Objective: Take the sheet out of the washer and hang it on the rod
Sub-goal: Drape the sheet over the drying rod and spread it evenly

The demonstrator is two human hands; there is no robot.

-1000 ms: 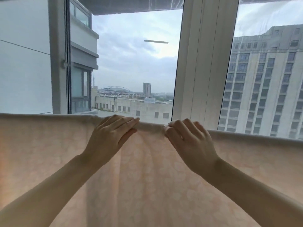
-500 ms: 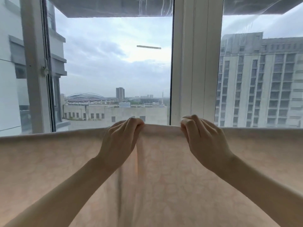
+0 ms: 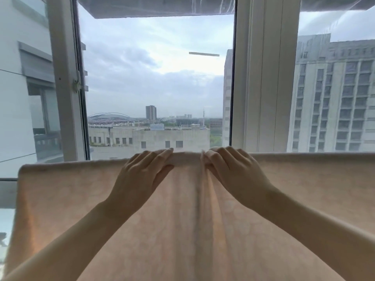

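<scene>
A pale peach sheet with a faint pattern hangs over a horizontal rod, which the fabric's top fold hides. Its left end shows at the left, and it runs out of view on the right. My left hand rests on the top fold with fingers fairly straight and the thumb against the front of the cloth. Just to its right, my right hand has curled fingers that pinch a small pleat at the top fold. Vertical creases run down the sheet between the two hands.
Directly behind the sheet is a large window with white frames; a latch sits on the left frame. Buildings and cloudy sky lie beyond the glass. A low ledge shows at the far left.
The view has swung left, so the sheet's left end now shows. My left fingers went from curled over the fold to lying flat. The hands sit a little closer together.
</scene>
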